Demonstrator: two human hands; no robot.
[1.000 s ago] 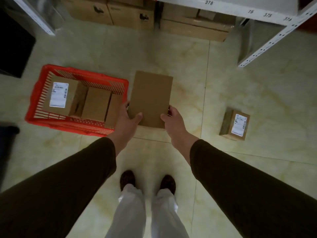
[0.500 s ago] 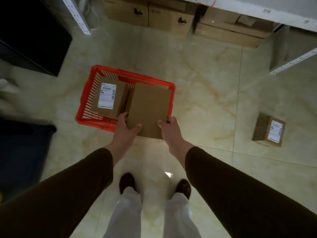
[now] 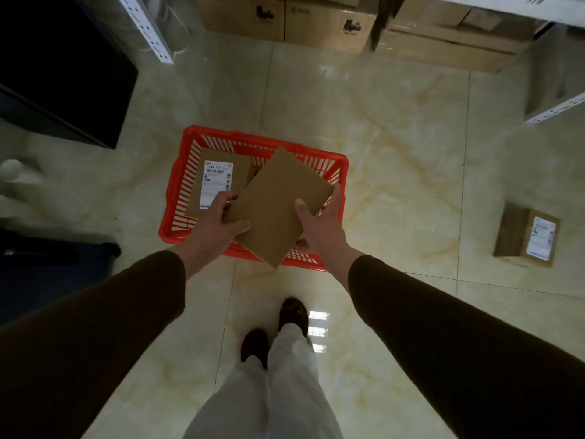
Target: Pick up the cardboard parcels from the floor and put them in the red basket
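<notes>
Parcel (image 3: pixel 278 205) is up in the air right over the red basket (image 3: pixel 177 198), turned diagonal so its long axis runs from near-left to far-right across the basket. Both hands have it: left hand (image 3: pixel 215 226) clamps the near-left edge with thumb on top, right hand (image 3: pixel 319 226) grips the right edge the same way, so neither is really nearer. The drop is basically straight down, though I'd guess it wants squaring up with the basket first so it fits beside the labelled parcel (image 3: pixel 218 182) already inside. That one's white label has a barcode and some print, too blurry to read. Another parcel (image 3: pixel 527 237) sits on the floor (image 3: pixel 395 153) well off to the right, label also unreadable. Cartons (image 3: pixel 285 17) at the back carry a dark logo I can't make out.
</notes>
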